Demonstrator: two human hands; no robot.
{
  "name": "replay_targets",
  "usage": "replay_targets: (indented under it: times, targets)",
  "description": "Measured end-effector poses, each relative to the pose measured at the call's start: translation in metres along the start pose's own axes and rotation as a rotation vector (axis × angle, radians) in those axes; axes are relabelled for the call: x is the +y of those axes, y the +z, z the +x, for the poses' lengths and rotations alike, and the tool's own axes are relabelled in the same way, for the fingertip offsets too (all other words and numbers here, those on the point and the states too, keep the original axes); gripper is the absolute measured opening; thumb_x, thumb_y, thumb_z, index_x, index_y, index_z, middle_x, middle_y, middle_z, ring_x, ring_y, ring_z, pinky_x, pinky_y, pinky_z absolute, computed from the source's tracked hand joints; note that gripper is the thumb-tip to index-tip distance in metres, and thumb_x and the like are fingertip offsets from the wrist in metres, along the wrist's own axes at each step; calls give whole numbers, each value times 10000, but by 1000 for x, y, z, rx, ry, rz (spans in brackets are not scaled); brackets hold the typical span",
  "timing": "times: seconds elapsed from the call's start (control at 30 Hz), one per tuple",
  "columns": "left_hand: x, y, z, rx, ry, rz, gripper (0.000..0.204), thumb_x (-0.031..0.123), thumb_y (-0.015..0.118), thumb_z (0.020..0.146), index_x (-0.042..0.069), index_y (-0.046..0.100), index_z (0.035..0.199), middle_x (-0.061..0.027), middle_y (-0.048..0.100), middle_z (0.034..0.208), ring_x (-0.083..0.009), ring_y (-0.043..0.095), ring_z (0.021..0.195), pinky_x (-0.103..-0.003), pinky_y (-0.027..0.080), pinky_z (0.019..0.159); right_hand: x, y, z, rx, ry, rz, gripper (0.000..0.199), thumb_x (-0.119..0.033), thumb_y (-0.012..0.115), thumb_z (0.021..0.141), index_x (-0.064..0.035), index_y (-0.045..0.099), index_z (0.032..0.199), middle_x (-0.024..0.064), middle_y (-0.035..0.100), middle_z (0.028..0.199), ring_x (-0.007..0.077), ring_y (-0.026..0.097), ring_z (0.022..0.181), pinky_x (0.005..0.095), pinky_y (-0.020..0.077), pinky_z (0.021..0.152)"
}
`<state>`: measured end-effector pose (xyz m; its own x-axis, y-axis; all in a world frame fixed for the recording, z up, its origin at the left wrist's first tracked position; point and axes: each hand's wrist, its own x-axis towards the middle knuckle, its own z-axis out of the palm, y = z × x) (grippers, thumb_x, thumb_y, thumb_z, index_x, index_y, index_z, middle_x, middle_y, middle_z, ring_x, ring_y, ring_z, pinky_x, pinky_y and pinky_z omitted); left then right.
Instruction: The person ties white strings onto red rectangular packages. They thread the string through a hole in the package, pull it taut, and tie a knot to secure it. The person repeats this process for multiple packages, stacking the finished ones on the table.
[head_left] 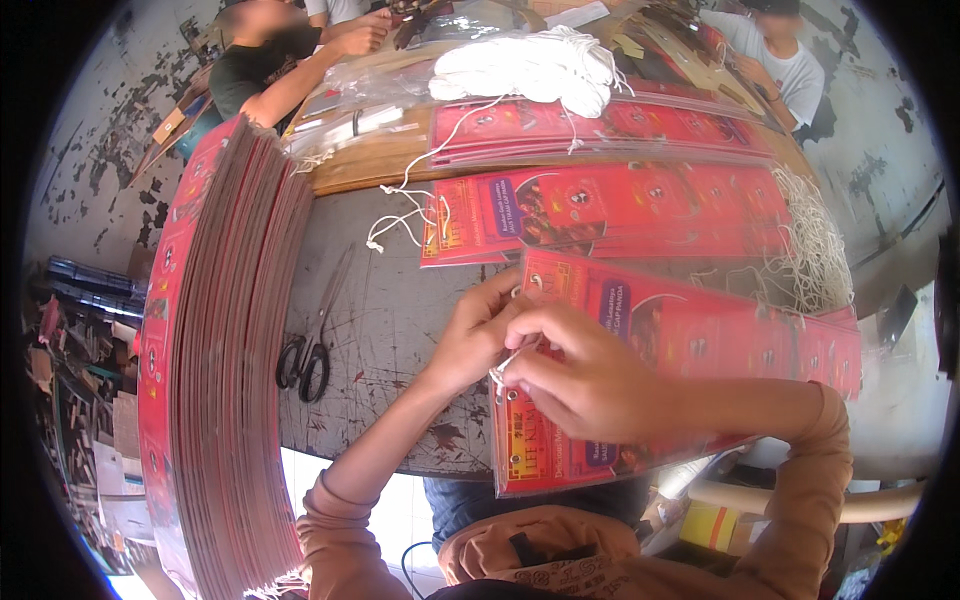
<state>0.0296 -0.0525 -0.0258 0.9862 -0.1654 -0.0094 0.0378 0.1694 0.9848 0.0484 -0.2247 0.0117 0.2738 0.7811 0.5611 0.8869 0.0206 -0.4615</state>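
Long red printed plastic banners [690, 345] with metal eyelets lie before me, their near end jutting over the table's front edge. Over their left end, my left hand [475, 335] is closed, its fingertips pinched at the banner's edge. Close against it, my right hand [595, 380] is bent, with thumb and fingers pinching a white string [497, 379] beside a corner eyelet. The fingers partly hide the string, so I cannot tell whether it is knotted. To the left, black-handled scissors [303, 366] lie on the grey tabletop [370, 320], touched by neither hand.
A tall stack of red banners [225, 380] stands along the left. More banners [590, 210] lie farther off, with a bundle of white string [530, 70] on top. Loose strings [810, 240] hang at the right. Two people [265, 75] work across the table, partly visible.
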Motion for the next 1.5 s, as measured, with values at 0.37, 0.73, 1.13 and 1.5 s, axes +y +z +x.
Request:
replay_targets:
  times: [0.37,0.73,1.13,1.5]
  targets:
    - [17,-21,-4,442,218,-285,349,251,526,953,-19,559,1172,-93,660,1009,-120,651,829,-252,532,716,-62,-29,-32,-59,127,-175,259,-180,660,792,-36,592,996,224,456,1298,346,460,1240,501,406,947]
    - [10,-67,15,695,57,295,588,440,433,978,79,332,1432,-177,509,1304,-279,458,1242,-407,350,1035,-34,-54,-58,-206,397,68,185,-150,655,841,-51,566,970,100,550,1069,290,580,973,380,477,809]
    - [35,-39,-4,472,295,839,195,166,631,864,58,619,1026,-199,541,1240,-318,528,1161,-414,453,901,80,-122,-99,-389,777,-655,258,-277,606,873,-24,558,874,155,609,800,365,593,822,452,459,699]
    - [26,-19,-17,-343,340,818,357,253,746,786,45,605,1039,-82,554,1001,-239,547,954,-351,471,793,50,-102,-42,-165,456,-228,130,-50,538,882,-15,617,979,141,618,810,333,603,788,411,464,720]
